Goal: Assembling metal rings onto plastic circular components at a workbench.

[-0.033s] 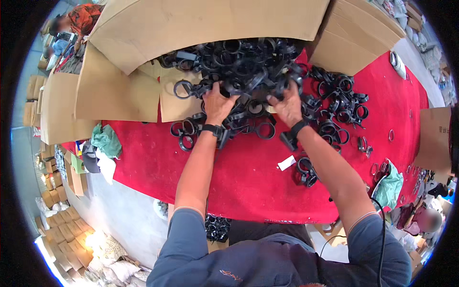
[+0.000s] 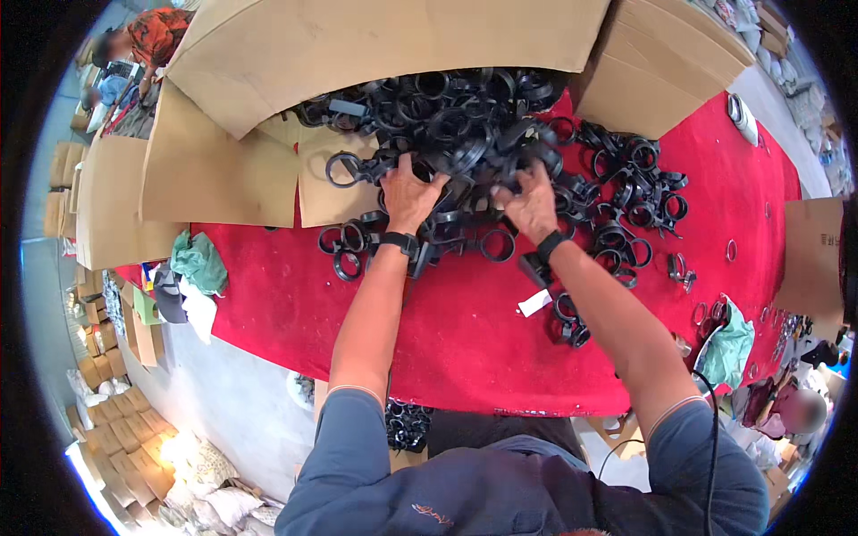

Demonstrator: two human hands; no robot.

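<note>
A big heap of black ring-shaped plastic clamps (image 2: 456, 125) spills from a tipped cardboard box (image 2: 384, 40) onto a red-covered table (image 2: 447, 330). My left hand (image 2: 411, 196) is at the heap's near left side, its fingers curled round some of the black ring clamps, fingertips partly hidden. Just right of it, my right hand (image 2: 530, 205) grips more ring clamps along the heap's near edge; the pieces by its fingers are blurred. Dark bands circle both wrists, each with a small black block. A light grey-blue block (image 2: 347, 108) lies on the heap.
Loose ring clamps (image 2: 639, 183) spread to the right of the heap. A white slip (image 2: 534, 304) lies near my right forearm. Green bags (image 2: 198, 263) sit at both table sides. A black cable (image 2: 712, 429) hangs by my right sleeve. Another person (image 2: 152, 40) is at far left.
My right hand has shifted slightly left, and the ring clamps by its fingers have moved. My left hand stays almost in place. The box flap at the right has tilted a little.
</note>
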